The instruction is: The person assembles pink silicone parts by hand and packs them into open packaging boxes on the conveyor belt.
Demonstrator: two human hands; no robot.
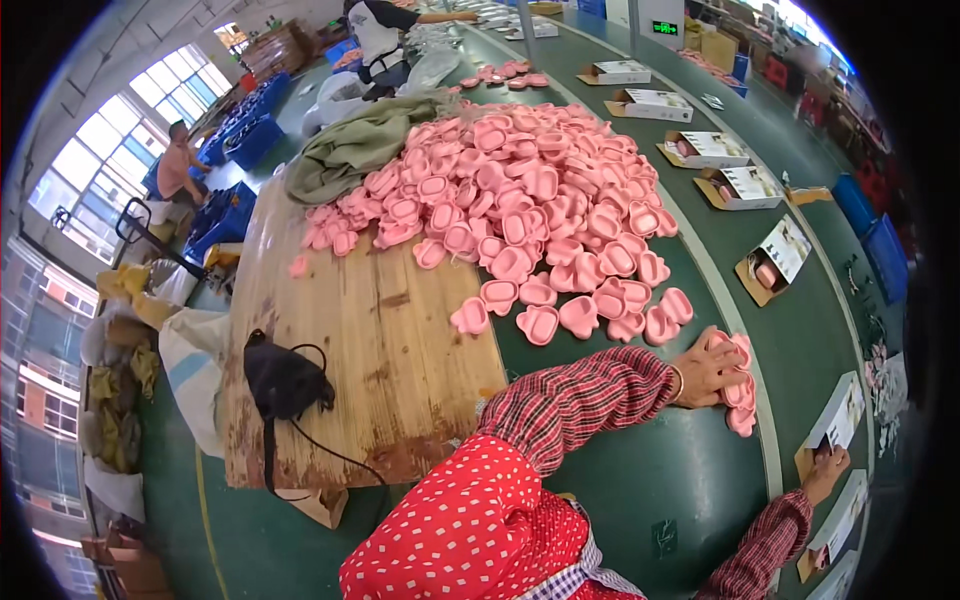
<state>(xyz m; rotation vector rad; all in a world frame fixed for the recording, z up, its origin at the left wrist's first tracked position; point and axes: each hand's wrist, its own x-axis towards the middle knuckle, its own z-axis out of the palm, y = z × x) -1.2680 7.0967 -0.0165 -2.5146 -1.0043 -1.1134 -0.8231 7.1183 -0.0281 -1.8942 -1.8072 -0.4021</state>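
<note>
My left hand (706, 372) reaches out over the green table, its fingers curled over a small row of pink moulded pieces (741, 410) by the pale rail. Each piece is rounded, with a shallow oblong recess. Farther right, my right hand (826, 474) is at the near end of an open white-and-brown carton (841, 412), fingers closed at its flap; whether a piece is inside its fingers is hidden. Another open carton (838, 520) lies just nearer than that hand. A big heap of the same pink pieces (530, 190) spreads beyond my left arm.
Several open cartons (784, 250) lie along the green strip beyond the rail, some with a pink piece inside. A wooden board (370, 350) holds a black pouch with a cord (285, 378) and an olive cloth (360, 150). Other people work at the far end and left.
</note>
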